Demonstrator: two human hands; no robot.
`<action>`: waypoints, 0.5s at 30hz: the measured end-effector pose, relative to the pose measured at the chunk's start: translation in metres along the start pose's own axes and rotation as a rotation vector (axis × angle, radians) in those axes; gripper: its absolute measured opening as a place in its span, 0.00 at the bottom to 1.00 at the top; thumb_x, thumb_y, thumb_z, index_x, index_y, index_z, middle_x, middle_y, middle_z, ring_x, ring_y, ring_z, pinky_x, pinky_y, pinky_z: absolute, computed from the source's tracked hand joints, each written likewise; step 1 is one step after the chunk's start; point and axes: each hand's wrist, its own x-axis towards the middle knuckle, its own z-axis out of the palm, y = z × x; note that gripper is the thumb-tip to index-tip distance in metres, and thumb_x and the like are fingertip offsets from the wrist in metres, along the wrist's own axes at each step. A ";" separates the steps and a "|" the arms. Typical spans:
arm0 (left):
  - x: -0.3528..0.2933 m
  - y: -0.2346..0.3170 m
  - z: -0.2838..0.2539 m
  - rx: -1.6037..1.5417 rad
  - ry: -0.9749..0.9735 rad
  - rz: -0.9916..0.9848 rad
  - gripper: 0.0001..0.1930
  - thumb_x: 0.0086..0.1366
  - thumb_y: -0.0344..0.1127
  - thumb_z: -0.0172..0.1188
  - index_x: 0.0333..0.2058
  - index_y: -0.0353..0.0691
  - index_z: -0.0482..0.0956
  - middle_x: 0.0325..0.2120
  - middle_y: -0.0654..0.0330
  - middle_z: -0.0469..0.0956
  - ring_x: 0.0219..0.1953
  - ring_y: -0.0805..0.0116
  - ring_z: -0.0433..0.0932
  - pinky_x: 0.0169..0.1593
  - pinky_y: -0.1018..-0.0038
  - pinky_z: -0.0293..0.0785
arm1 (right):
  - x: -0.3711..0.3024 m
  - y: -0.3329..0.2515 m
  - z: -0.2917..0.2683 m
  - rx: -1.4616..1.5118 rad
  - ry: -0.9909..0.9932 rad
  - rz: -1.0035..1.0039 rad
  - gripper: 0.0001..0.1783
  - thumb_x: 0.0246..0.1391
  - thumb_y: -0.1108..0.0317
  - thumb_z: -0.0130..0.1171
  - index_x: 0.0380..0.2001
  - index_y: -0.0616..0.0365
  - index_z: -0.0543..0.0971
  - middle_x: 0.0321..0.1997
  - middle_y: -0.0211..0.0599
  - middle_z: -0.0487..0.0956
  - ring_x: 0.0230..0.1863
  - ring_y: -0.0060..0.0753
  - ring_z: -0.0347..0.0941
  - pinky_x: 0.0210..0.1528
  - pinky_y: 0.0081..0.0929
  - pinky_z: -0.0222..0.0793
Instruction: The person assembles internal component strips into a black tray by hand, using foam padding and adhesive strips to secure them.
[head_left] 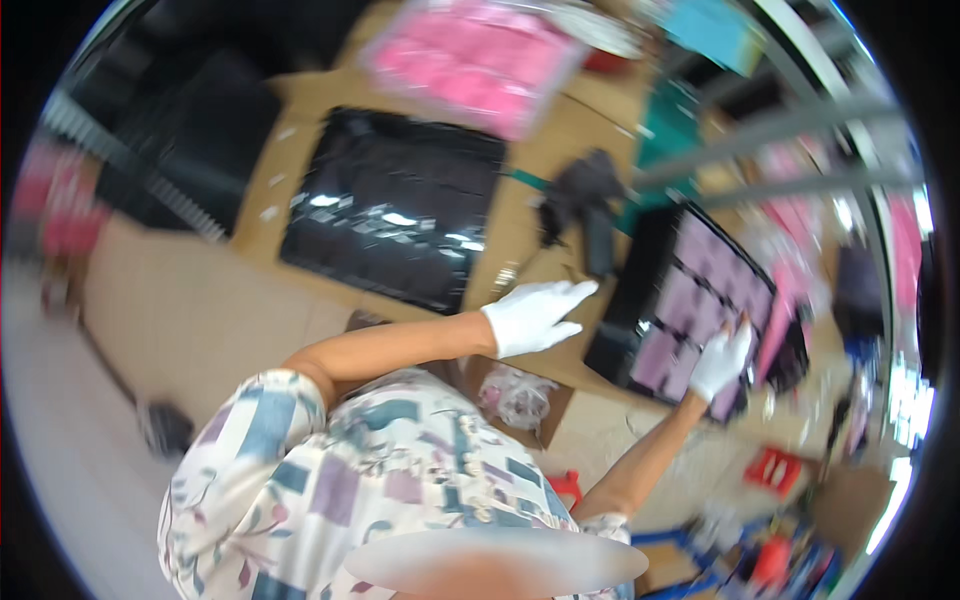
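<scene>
My left hand [540, 318], in a white glove, is stretched out over the brown table edge with its fingers pointing right and the thumb apart. It holds nothing. My right hand [722, 360], also white-gloved with the fingertips showing, rests with fingers apart on the near right part of a purple-topped pack [680, 330]. That pack has black dividing lines and lies on a thick black stack [630, 300]. A flat black pack in shiny clear film [390, 205] lies to the left. Between them sits a dark grey tool-like object [590, 205], blurred, its kind unclear.
A clear bag of pink pieces [475, 60] lies at the far side. Metal rails [770, 150] stand at the right. Below the table edge is a box with crumpled clear plastic [515, 395]. A red stool [775, 470] and blue-framed items are at lower right.
</scene>
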 end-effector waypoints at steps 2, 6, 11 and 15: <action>-0.057 -0.038 -0.016 -0.303 0.276 -0.339 0.25 0.62 0.35 0.59 0.58 0.41 0.69 0.36 0.57 0.77 0.35 0.69 0.77 0.40 0.74 0.75 | -0.033 -0.098 0.004 0.404 -0.227 0.123 0.15 0.56 0.77 0.54 0.48 0.66 0.77 0.46 0.44 0.82 0.47 0.37 0.77 0.53 0.30 0.69; -0.200 -0.128 -0.091 -0.295 1.065 -0.837 0.16 0.60 0.26 0.58 0.48 0.36 0.74 0.38 0.57 0.76 0.42 0.68 0.76 0.49 0.72 0.72 | -0.090 -0.246 0.056 0.756 -0.955 -0.068 0.11 0.56 0.73 0.55 0.42 0.58 0.81 0.40 0.41 0.82 0.41 0.34 0.79 0.47 0.27 0.72; -0.331 -0.245 -0.179 0.296 1.376 -0.917 0.17 0.58 0.24 0.55 0.48 0.37 0.76 0.47 0.49 0.76 0.50 0.54 0.74 0.56 0.65 0.69 | -0.153 -0.378 0.104 1.034 -1.515 -0.340 0.13 0.58 0.66 0.54 0.43 0.59 0.80 0.39 0.46 0.82 0.39 0.43 0.79 0.44 0.28 0.73; -0.323 -0.270 -0.191 0.010 1.414 -1.072 0.17 0.60 0.32 0.60 0.48 0.35 0.75 0.44 0.49 0.79 0.46 0.54 0.78 0.52 0.66 0.71 | -0.186 -0.428 0.133 1.005 -1.656 -0.445 0.12 0.58 0.67 0.54 0.42 0.60 0.80 0.37 0.46 0.81 0.37 0.39 0.79 0.43 0.28 0.73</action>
